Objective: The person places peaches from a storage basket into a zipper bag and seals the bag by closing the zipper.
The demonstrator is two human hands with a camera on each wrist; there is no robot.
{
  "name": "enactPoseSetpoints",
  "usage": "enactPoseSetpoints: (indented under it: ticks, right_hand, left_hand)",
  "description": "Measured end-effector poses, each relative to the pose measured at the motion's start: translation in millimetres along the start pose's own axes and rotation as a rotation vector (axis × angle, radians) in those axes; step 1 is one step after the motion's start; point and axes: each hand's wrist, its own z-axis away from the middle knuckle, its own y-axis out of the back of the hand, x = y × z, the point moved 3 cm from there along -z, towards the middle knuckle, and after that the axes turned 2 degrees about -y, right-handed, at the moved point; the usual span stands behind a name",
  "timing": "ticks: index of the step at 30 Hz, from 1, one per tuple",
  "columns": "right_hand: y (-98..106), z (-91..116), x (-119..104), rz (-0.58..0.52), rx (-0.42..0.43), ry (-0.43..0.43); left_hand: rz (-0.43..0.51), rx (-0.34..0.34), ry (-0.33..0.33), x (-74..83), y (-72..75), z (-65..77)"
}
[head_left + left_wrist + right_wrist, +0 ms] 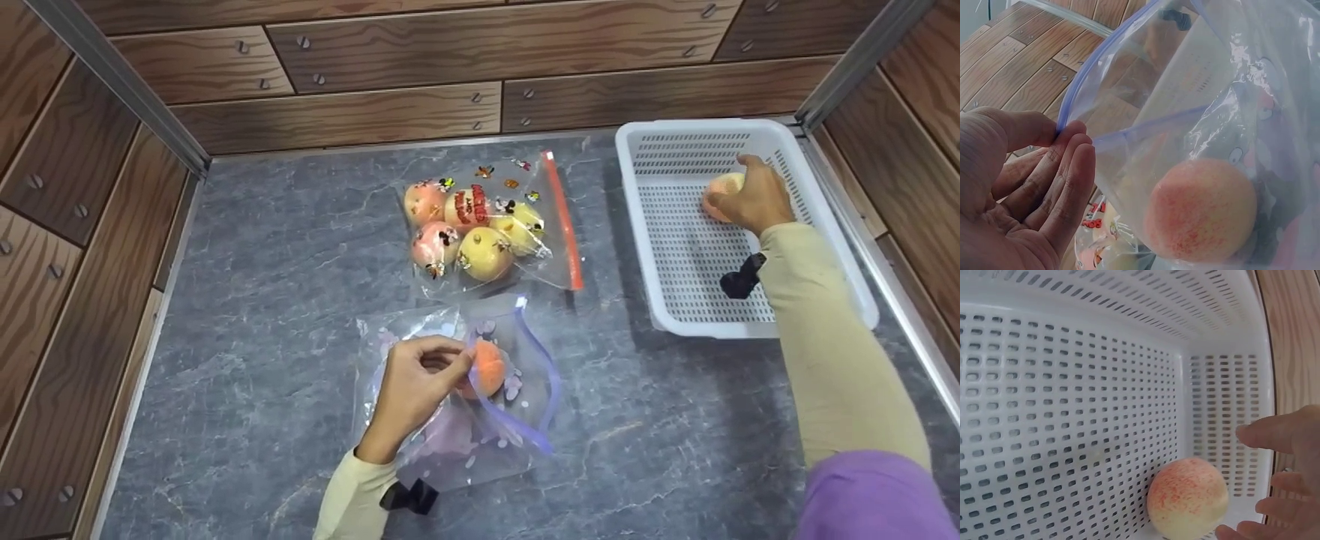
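My left hand (420, 382) pinches the purple zip edge of a clear zip bag (1117, 129) between thumb and fingertips, and the bag's mouth gapes. One peach (1202, 211) lies inside this bag; the head view shows it as an orange-pink ball (489, 367). Over at the right, my right hand (756, 196) reaches down into a white perforated basket (656, 326). A pink and yellow peach (1188, 498) sits on the basket floor near its end wall. Beside it, the right hand's fingers (1283, 512) are spread and do not grip it.
Behind the held bag, a second zip bag with a red zip (564, 225) lies flat, holding several pink and yellow fruits (485, 253). Wood-patterned walls (390, 45) enclose the grey marbled tabletop (270, 300). The basket stands close to the right wall.
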Motion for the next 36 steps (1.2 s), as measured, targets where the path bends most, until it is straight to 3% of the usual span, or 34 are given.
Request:
enactPoseSetpoints:
  ticks: [7, 18, 26, 32, 36]
  right_hand:
    - [-3, -1, 15, 0.087, -0.113, 0.022]
    - [1, 1, 20, 0.152, -0.040, -0.027]
    - [1, 3, 27, 0.161, -0.012, 0.007]
    - [-3, 1, 19, 0.117, -0.065, 0.051]
    - [-8, 3, 16, 0.098, -0.029, 0.081]
  left_hand:
    - [-0.002, -0.005, -0.002, 0.8, -1.3, -3.2]
    - [-0.043, -0.002, -0.005, 0.7, -3.3, -3.6]
    - [-0.023, -0.003, 0.012, -0.5, -3.0, -1.9]
    - [0.009, -0.005, 0.012, -0.9, -2.1, 1.3]
    - [0.007, -0.007, 0.014, -1.5, -3.1, 2.3]
